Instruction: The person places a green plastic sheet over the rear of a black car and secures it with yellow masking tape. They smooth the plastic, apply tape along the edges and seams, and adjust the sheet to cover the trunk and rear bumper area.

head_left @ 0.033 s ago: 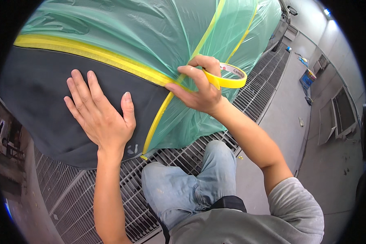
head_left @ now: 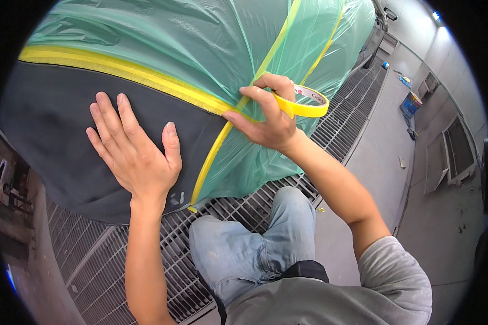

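Observation:
My left hand (head_left: 137, 149) lies flat on a dark grey car body panel (head_left: 54, 119), fingers spread and thumb out to the side. At the panel's right corner is my right hand (head_left: 265, 116), curled around a roll of yellow masking tape (head_left: 309, 110) that hangs at its outer side. Its thumb and fingertips touch the place where two yellow tape strips meet. One tape strip (head_left: 146, 77) runs along the panel's upper edge; another tape strip (head_left: 210, 157) follows the right edge down. Green plastic sheeting (head_left: 162, 32) covers the surface beyond both strips.
Under the panel and my knees is a metal floor grating (head_left: 173, 260), which also stretches away to the far right. A printed can (head_left: 410, 104) stands on the grey floor near the right wall. A framed panel (head_left: 453, 154) is on that wall.

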A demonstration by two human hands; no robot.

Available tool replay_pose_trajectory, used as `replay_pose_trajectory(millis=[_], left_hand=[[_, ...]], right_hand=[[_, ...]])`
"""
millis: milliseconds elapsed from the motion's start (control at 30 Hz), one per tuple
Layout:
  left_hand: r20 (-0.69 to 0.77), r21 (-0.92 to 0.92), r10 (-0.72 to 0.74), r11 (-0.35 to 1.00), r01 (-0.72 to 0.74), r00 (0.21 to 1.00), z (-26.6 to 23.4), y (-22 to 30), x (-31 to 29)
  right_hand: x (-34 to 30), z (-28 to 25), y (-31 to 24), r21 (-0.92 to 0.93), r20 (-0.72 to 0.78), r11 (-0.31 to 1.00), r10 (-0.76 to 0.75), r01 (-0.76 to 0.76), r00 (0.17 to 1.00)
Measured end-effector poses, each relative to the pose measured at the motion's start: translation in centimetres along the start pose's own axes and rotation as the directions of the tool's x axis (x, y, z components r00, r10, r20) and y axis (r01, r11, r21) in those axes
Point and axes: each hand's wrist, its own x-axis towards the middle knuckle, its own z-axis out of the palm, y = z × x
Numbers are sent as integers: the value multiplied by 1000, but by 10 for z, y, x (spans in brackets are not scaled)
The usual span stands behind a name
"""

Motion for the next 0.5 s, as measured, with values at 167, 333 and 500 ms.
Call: replay_pose_trajectory(millis=[167, 333, 500], left_hand=[[21, -8, 0, 1000, 0, 1000, 3, -1, -1], [75, -75, -20, 997, 25, 997, 5, -4, 1], [53, -162, 6, 987, 2, 999, -1, -1, -1]], right_hand=[[5, 0, 0, -21, 69, 999, 30, -28, 997], [43, 20, -11, -21, 95, 999, 40, -38, 995], [81, 42, -26, -43, 51, 999, 28, -26, 998]])
